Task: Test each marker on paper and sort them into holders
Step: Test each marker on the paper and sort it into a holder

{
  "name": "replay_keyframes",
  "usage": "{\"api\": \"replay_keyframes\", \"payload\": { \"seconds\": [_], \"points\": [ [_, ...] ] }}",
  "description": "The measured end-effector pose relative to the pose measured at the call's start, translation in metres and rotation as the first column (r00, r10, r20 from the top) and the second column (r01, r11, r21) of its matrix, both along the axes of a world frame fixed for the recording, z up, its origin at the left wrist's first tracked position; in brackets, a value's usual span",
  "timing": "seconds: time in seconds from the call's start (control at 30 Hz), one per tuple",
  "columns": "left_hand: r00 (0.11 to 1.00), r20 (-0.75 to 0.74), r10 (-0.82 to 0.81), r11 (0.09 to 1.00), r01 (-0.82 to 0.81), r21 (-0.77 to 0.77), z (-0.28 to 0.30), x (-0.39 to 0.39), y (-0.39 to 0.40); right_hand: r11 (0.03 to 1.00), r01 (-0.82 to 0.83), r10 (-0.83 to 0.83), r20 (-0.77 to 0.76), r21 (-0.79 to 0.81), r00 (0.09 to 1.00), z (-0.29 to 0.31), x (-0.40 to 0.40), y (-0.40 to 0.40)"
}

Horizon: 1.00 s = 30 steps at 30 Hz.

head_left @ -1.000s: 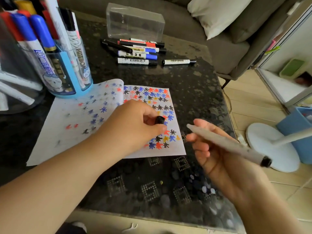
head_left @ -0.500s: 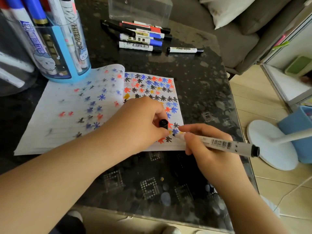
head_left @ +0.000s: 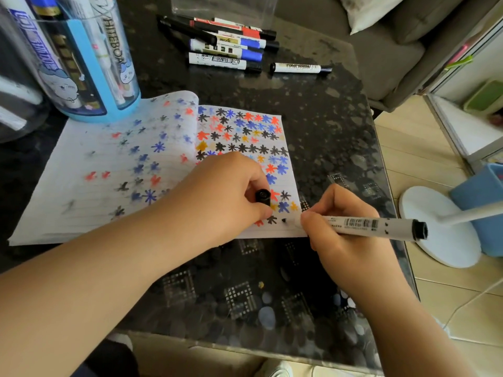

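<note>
Table: dark table (head_left: 326, 126) with paper (head_left: 81, 170) on it.
Right hand (head_left: 345, 240): pinches white marker (head_left: 375, 225), tip on the paper's corner.
Left hand (head_left: 217, 197): holds black cap (head_left: 263, 196), rests on paper.

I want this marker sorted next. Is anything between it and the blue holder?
Yes. The left hand, holding the cap, rests on the paper between the marker in the right hand and the holder; lifting over it clears the way.
</note>
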<state>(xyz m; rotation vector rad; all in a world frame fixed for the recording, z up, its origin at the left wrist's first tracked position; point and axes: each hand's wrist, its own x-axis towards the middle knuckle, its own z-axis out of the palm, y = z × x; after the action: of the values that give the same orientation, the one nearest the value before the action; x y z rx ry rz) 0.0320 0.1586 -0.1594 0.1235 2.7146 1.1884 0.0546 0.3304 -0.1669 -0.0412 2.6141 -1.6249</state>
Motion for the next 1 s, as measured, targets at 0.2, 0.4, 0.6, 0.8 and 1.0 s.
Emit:
{"api": "replay_keyframes", "payload": {
  "seconds": [0.2, 0.4, 0.6, 0.8, 1.0],
  "points": [
    [1.000, -0.007, 0.008, 1.000, -0.007, 0.006, 0.000, 0.000, 0.000, 1.000, 0.008, -0.008, -0.032, 0.016, 0.999, -0.001, 0.000, 0.000],
    [1.000, -0.003, -0.003, 1.000, 0.003, -0.005, 0.002, 0.001, 0.000, 0.999, -0.043, 0.043, -0.013, 0.026, 0.999, 0.000, 0.000, 0.000],
    [1.000, -0.013, 0.005, 1.000, -0.005, -0.006, 0.000, 0.000, 0.000, 1.000, -0.025, 0.025, 0.012, 0.003, 1.000, 0.001, 0.000, 0.000],
    [0.963, 0.201, 0.180, 0.871, -0.251, 0.422, 0.008, -0.003, -0.007, 0.951, 0.088, -0.088, 0.013, -0.297, 0.996, 0.012, 0.001, 0.001],
    [0.884, 0.462, 0.076, 0.508, -0.433, 0.745, 0.027, 0.003, -0.012, 0.869, 0.025, -0.065, -0.064, -0.494, 0.996, 0.030, 0.001, -0.007]
  ]
}}
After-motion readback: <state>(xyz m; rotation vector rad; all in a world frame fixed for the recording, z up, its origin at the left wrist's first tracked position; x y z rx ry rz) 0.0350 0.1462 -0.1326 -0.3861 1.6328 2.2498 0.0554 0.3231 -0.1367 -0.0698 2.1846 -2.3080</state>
